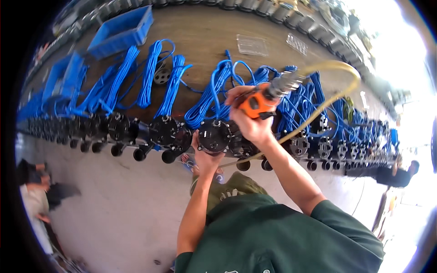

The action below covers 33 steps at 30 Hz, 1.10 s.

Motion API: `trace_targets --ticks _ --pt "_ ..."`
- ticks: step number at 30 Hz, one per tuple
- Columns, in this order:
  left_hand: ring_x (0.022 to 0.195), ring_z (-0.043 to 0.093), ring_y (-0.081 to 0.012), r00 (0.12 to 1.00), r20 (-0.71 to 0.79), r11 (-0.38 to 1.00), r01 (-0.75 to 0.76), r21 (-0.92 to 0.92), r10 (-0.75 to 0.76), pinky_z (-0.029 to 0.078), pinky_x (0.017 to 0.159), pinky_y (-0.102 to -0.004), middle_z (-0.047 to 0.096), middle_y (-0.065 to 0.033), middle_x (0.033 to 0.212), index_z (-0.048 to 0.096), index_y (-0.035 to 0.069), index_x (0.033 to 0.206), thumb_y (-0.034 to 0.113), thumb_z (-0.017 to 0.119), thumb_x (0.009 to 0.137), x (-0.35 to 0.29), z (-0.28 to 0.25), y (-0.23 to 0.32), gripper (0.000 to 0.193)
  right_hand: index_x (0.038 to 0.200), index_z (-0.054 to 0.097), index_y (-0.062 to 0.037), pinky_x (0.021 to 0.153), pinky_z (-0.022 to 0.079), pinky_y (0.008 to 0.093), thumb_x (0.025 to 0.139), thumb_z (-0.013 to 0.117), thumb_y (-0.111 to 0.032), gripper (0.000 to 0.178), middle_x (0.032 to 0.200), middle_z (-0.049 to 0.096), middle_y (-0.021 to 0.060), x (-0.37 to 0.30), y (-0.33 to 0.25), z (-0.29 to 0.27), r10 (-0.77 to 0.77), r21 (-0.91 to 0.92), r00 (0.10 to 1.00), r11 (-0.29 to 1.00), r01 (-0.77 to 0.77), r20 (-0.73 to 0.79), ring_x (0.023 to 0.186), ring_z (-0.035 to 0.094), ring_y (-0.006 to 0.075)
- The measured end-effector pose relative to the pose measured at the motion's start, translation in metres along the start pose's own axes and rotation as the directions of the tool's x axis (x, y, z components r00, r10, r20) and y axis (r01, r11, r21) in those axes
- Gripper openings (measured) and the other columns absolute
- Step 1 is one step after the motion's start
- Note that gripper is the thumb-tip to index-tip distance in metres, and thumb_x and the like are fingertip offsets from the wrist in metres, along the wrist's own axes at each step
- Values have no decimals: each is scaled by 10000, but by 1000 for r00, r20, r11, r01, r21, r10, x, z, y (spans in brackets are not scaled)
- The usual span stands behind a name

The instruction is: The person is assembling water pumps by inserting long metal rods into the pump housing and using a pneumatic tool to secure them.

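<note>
My right hand [249, 119] grips an orange pneumatic screwdriver [264, 99] with a metal end and a yellowish air hose [334, 93] looping off to the right. The tool points down at a round black pump body [214, 135] at the table's front edge. My left hand [203, 158] holds that black body from below and steadies it. A long row of similar black bodies [166, 131] runs along the edge on both sides, each with a bundle of blue cable [207, 98] lying behind it.
The brown worktable [205, 36] carries blue plastic bins [120, 31] at the far left and clear plastic bags [251, 44] at the back. Black parts line the far edge [291, 18]. One person stands at the left [34, 191], another at the right [396, 175].
</note>
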State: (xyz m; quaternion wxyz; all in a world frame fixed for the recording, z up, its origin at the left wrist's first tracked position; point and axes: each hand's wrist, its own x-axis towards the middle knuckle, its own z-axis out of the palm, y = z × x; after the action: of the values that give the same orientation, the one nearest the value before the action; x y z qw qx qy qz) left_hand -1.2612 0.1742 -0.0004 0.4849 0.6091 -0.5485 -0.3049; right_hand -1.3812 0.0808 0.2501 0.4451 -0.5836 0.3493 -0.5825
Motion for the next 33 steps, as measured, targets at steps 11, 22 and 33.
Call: trace_targets --ticks 11,22,33 --pt "910 742 -235 989 -36 985 143 -99 -147 602 792 -358 738 -181 1021 555 -84 1195 169 914 698 2 4 27 664 903 665 -3 689 557 302 697 664 -26 207 741 698 67 -4 31 -7 -202 -255 973 941 224 109 667 683 166" --pt "1139 646 -340 998 -63 1000 11 -5 -12 536 960 -395 611 -217 1275 263 -17 1504 158 933 583 2 7 -8 1152 974 634 18 647 509 255 787 555 34 203 908 664 91 -31 -39 23 11 41 980 999 -20 198 709 624 130" --pt "1246 570 -395 991 -78 951 79 -299 -107 481 1048 -410 510 -274 1380 252 -55 1513 141 941 584 -2 -16 31 1173 1066 627 29 695 539 283 777 606 43 290 905 669 92 -41 37 70 102 26 918 992 -121 384 769 644 141"
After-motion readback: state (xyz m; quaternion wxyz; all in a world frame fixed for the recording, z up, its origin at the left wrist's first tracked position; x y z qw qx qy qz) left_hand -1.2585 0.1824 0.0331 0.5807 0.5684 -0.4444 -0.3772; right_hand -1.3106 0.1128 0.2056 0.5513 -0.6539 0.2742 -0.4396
